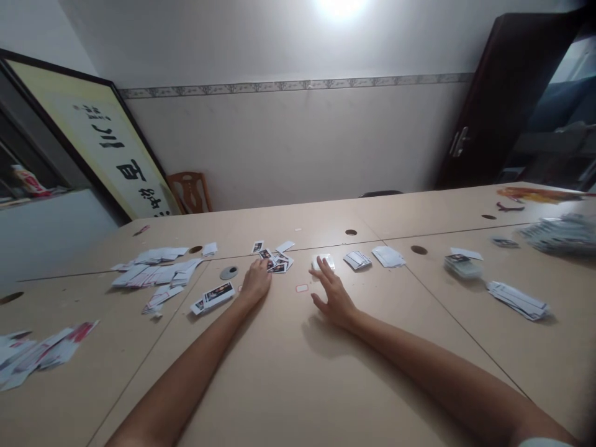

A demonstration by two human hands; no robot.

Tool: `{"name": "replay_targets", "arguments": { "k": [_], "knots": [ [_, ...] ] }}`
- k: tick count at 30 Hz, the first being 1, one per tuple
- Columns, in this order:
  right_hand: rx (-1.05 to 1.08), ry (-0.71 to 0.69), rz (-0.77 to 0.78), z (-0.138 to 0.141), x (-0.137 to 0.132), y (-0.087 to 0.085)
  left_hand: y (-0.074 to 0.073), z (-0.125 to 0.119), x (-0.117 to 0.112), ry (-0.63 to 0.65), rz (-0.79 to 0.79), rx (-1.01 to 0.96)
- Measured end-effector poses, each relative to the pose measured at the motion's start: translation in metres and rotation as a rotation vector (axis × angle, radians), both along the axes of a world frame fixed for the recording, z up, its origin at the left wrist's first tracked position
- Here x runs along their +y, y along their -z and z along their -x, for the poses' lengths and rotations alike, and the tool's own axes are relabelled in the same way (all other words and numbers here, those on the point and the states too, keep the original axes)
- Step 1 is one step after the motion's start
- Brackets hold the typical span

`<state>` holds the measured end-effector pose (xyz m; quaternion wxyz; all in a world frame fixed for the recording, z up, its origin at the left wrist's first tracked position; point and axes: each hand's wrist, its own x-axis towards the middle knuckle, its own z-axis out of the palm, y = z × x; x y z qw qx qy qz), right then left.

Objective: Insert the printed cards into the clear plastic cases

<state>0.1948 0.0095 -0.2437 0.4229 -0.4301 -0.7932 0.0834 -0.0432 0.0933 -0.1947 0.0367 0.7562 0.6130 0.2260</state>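
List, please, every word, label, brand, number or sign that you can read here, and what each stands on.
"川": framed calligraphy.
"百": the same calligraphy.
Its remaining characters: too cursive, small or cut off.
Printed cards, paper strips, red-edged slip, red-and-white container: any print too small or blurred.

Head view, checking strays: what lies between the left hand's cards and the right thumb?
A small red-edged label, flat on the table; the head view shows it.
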Motion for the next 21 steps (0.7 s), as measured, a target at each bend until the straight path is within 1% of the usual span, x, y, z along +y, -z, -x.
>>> {"name": "replay_targets", "arguments": {
  "k": [1, 3, 6, 10, 16, 21],
  "knots": [
    [-0.006, -0.007, 0.003, 0.000, -0.001, -0.001, 0.009, 0.005, 0.002, -0.020, -0.010, 0.020],
    [-0.020, -0.013, 0.022, -0.001, -0.003, -0.002, 0.021, 0.011, 0.007, -0.042, -0.020, 0.053],
    [-0.025, -0.009, 0.074, -0.001, -0.004, -0.004, 0.028, 0.016, 0.015, -0.048, -0.016, 0.088],
    [-0.001, -0.004, 0.124, -0.002, -0.004, -0.004, 0.030, 0.019, 0.019, -0.041, -0.015, 0.117],
    [0.000, -0.012, 0.136, -0.004, -0.005, -0.003, 0.031, 0.023, 0.020, -0.028, -0.018, 0.145],
    [-0.010, -0.019, 0.130, -0.004, -0.007, -0.004, 0.026, 0.022, 0.016, -0.002, 0.007, 0.160]
  ]
}}
